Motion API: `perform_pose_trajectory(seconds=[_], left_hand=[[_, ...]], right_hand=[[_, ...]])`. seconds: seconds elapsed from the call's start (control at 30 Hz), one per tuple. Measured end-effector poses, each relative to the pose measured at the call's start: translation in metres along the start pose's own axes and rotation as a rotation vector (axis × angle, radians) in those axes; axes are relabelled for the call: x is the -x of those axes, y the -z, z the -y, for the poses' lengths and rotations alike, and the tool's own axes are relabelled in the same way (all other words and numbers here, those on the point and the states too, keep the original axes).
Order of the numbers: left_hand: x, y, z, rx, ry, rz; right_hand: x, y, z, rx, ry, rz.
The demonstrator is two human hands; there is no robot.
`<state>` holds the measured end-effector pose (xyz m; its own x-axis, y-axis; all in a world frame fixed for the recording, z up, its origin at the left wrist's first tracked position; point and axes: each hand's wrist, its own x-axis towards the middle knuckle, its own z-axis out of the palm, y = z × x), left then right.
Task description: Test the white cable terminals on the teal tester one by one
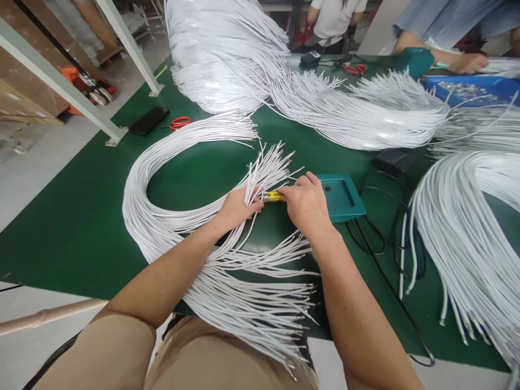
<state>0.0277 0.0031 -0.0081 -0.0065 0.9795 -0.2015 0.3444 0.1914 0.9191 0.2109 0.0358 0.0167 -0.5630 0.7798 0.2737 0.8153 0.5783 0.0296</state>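
Between left hand (pixel 240 208) and right hand (pixel 306 201): yellow tool (pixel 274 196) close to pinched wires (pixel 231 238).

Pinches tool on the right, a few wires on the left. Could nick a left fingertip through a slip, being so near; could snag loose ends (pixel 277 162) above the left grip, or knock tray (pixel 344 196) beside the right grip through a jerk.

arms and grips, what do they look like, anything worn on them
The left grip and right grip are ungloved. Left arm and right arm show bare forearms, no watch. A tan sleeve ends near the left elbow; none shows on the right.
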Motion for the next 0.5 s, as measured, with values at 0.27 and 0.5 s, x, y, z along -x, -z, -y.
perform_pose_trajectory(seconds=[0.27,0.5], left_hand=[[0.001,0.001,-0.002,-0.079,-0.002,-0.010],[0.002,0.004,-0.004,-0.013,0.043,0.008]], right_hand=[[0.006,0.005,0.002,0.000,-0.071,-0.011],[0.016,-0.001,-0.011,0.105,-0.362,-0.124]])
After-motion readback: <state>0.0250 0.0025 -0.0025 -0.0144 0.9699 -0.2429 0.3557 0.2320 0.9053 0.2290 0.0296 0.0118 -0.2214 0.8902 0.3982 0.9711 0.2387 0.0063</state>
